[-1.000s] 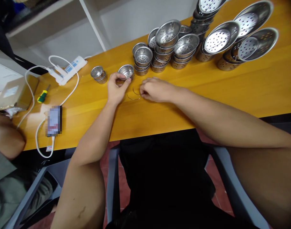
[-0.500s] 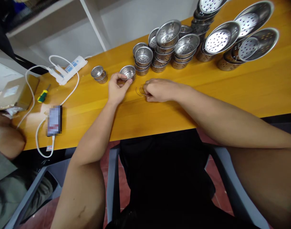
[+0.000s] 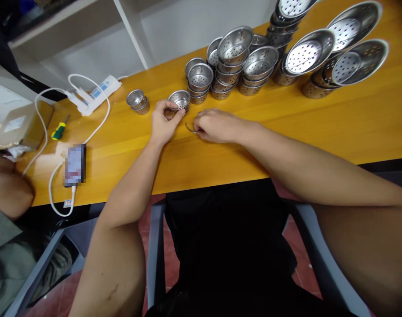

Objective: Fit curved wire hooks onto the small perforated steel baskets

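Observation:
A small perforated steel strainer cup (image 3: pixel 179 99) stands on the yellow wooden table (image 3: pixel 221 154). My left hand (image 3: pixel 163 121) curls round its near side, thumb and fingertips on its rim. Just to the right, my right hand (image 3: pixel 214 124) rests on the table with fingers pinched on a thin curved wire handle (image 3: pixel 189 128). Another small strainer cup (image 3: pixel 137 101) stands alone to the left.
Stacks of small strainer cups (image 3: pixel 227 61) and larger perforated bowls (image 3: pixel 323 53) line the table's far side. A white power strip (image 3: pixel 95 93) with cables, a screwdriver (image 3: pixel 59 130), a phone (image 3: pixel 74 165) and a cardboard box (image 3: pixel 21 127) lie at left. Another person's arm (image 3: pixel 6 193) shows at far left.
My right hand gathered the wire from the table, lifted it slightly toward the cup, then settled back a little left. My left hand stayed on the cup.

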`<state>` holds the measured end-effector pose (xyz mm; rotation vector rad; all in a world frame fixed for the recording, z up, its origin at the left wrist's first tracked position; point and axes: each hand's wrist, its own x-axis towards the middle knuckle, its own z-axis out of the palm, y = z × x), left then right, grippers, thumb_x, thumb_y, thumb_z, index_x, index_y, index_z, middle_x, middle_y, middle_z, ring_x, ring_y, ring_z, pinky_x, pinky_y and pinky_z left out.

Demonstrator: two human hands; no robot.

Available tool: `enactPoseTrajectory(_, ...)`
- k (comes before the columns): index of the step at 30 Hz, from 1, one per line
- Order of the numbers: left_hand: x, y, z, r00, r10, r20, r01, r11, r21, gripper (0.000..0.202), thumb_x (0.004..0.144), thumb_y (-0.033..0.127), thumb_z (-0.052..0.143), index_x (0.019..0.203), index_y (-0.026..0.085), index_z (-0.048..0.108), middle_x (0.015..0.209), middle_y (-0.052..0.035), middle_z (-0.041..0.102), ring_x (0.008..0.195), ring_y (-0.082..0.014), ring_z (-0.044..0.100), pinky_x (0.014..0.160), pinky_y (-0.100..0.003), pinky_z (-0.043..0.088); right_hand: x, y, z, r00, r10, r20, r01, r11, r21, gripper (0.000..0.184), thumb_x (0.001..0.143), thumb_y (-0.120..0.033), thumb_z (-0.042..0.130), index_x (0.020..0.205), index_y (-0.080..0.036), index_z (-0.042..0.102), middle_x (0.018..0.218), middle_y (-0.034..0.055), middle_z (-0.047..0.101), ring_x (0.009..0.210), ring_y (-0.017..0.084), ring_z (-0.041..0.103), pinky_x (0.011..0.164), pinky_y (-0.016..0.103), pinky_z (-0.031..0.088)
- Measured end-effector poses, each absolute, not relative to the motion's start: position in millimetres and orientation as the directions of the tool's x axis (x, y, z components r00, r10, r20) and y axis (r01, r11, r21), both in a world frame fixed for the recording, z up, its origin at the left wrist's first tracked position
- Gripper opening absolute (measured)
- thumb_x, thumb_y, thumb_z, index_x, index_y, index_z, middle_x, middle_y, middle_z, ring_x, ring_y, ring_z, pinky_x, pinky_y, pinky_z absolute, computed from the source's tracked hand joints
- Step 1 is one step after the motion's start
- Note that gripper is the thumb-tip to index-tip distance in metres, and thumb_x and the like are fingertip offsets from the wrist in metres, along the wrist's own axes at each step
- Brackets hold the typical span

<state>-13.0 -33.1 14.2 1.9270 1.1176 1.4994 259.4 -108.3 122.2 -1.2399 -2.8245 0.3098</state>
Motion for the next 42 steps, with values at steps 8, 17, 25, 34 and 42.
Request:
enactPoseTrajectory(8, -13, -36, 16, 0.096, 0.833, 0.545, 0.326, -0.544, 0.773, 0.083, 0.093, 0.105, 0.098, 0.118, 0.028, 0.082, 0.125, -0.0076, 0.083, 0.112, -0.0232, 0.084, 0.087, -0.035, 0.065, 269, -111, 132, -0.755, 0.641, -0.141, 0.654, 0.751, -0.093, 0.006, 0.111, -0.018, 0.089, 0.116, -0.019, 0.092, 0.129, 0.0177, 0.091, 0.115, 0.037, 0.085, 0.096, 0.045, 0.056)
enactPoseTrajectory(17, -28, -6, -11, 0.023, 0.834, 0.552, 0.274, -0.536, 0.799, 0.123, 0.082, 0.102, 0.110, 0.173, 0.044, 0.050, 0.160, -0.0121, 0.071, 0.133, -0.0328, 0.088, 0.119, -0.053, 0.076, 277, -96, 118, -0.732, 0.679, 0.060, 0.628, 0.706, -0.327, 0.018, 0.105, -0.017, 0.082, 0.106, -0.026, 0.066, 0.117, 0.0116, 0.083, 0.097, 0.030, 0.072, 0.086, 0.041, 0.045)
enactPoseTrajectory(25, -31, 2, -13, 0.019, 0.796, 0.605, 0.338, -0.574, 0.745, 0.115, 0.081, 0.110, 0.103, 0.161, 0.034, 0.068, 0.165, -0.0140, 0.068, 0.159, -0.0406, 0.080, 0.142, -0.062, 0.069, 284, -86, 108, -0.731, 0.653, 0.196, 0.526, 0.723, -0.448, 0.017, 0.102, -0.016, 0.081, 0.108, -0.026, 0.069, 0.108, 0.0081, 0.081, 0.093, 0.030, 0.070, 0.089, 0.040, 0.045)
enactPoseTrajectory(34, -17, -24, 15, 0.051, 0.831, 0.554, 0.347, -0.535, 0.770, 0.116, 0.080, 0.117, 0.096, 0.158, 0.035, 0.067, 0.165, -0.0164, 0.075, 0.162, -0.0406, 0.080, 0.138, -0.057, 0.071, 288, -94, 123, -0.685, 0.706, 0.181, 0.568, 0.673, -0.474, 0.008, 0.111, -0.024, 0.077, 0.118, -0.026, 0.077, 0.110, 0.0103, 0.083, 0.104, 0.034, 0.076, 0.097, 0.043, 0.056)
enactPoseTrajectory(42, -22, -23, 17, 0.199, 0.788, 0.582, 0.263, -0.615, 0.743, 0.114, 0.079, 0.116, 0.099, 0.157, 0.038, 0.072, 0.162, -0.0133, 0.078, 0.162, -0.0415, 0.082, 0.135, -0.060, 0.073, 286, -95, 119, -0.440, 0.841, 0.316, 0.362, 0.488, -0.794, 0.034, 0.115, -0.056, 0.087, 0.138, -0.031, 0.082, 0.117, 0.0104, 0.086, 0.101, 0.035, 0.082, 0.096, 0.054, 0.072)
